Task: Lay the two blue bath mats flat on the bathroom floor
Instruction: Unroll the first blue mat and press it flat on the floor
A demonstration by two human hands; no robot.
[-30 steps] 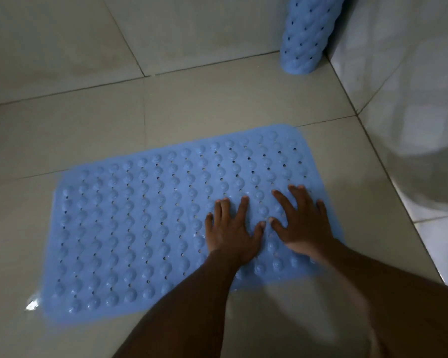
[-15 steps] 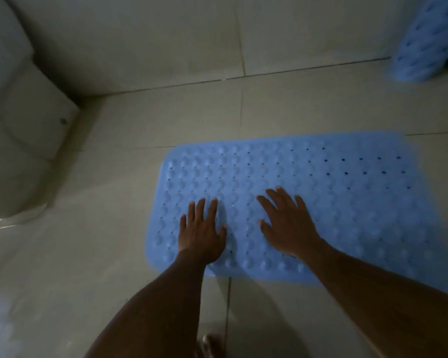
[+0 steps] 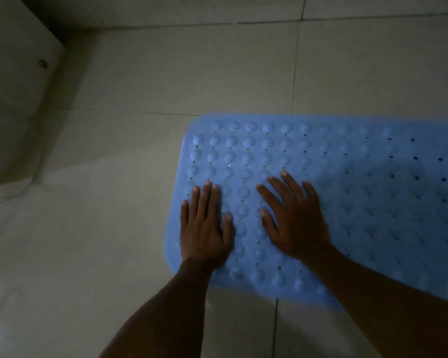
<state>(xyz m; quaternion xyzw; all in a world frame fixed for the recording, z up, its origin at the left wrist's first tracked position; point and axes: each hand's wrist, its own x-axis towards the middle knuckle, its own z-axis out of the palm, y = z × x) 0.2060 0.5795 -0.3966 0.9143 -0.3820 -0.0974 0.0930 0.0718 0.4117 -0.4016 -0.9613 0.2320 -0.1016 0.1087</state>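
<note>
the blue bath mat (image 3: 347, 202) lies spread on the tiled floor (image 3: 140, 241). the left hand (image 3: 204, 228) and the right hand (image 3: 295, 220) rest palm-down near its left end, fingers spread wide, holding nothing. press evenly from centre toward the edges to seat the bumps. a white fixture (image 3: 13, 112) stands well apart at left; nothing obstructs the mat. the second mat is not in view.
</note>
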